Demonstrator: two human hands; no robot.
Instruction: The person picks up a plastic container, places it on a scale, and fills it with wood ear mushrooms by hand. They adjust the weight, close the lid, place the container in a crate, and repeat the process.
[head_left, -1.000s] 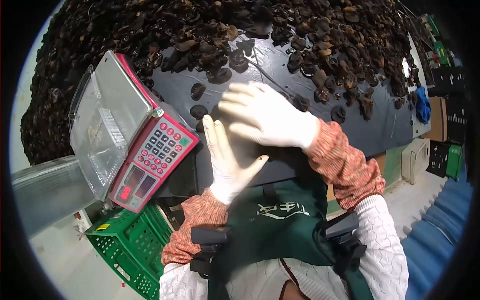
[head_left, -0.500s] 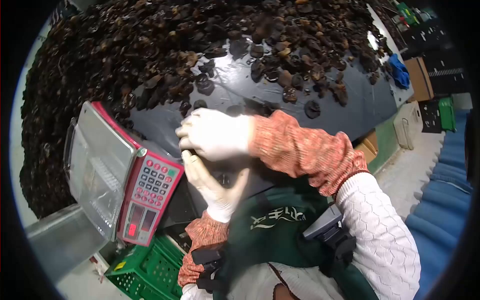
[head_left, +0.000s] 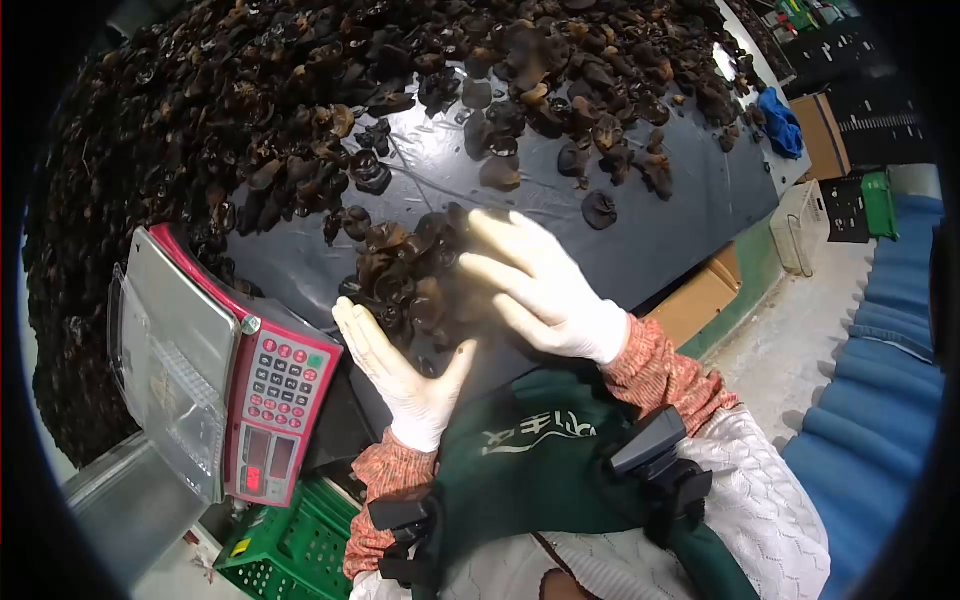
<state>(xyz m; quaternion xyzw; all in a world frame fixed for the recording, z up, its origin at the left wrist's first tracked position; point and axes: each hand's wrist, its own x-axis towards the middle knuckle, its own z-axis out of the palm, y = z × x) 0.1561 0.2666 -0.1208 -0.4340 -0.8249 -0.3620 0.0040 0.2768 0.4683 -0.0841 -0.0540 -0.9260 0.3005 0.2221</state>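
Note:
A small heap of dark brown wood ear mushrooms (head_left: 393, 265) lies on the dark table sheet (head_left: 690, 190) between my gloved hands. My left hand (head_left: 405, 380) is open at the near-left side of the heap, fingers straight and thumb held apart. To the heap's right, my right hand (head_left: 545, 285) is open with its fingers spread, close to the mushrooms. Blur hides whether its fingertips touch them. Left of my hands stands a red-framed digital scale (head_left: 275, 395) with a metal pan (head_left: 185, 345) and a clear plastic container on it.
A large mass of wood ears (head_left: 240, 110) covers the far and left part of the table. Below the scale is a green crate (head_left: 290, 550). At the right are a blue cloth (head_left: 780, 122), cardboard (head_left: 695, 300), a white basket (head_left: 795, 228) and a blue curtain-like sheet (head_left: 880, 400).
My right hand has moved right, from above my left fingertips, and its fingers have spread. A heap of wood ears now shows between the hands. My left hand stays nearly in place.

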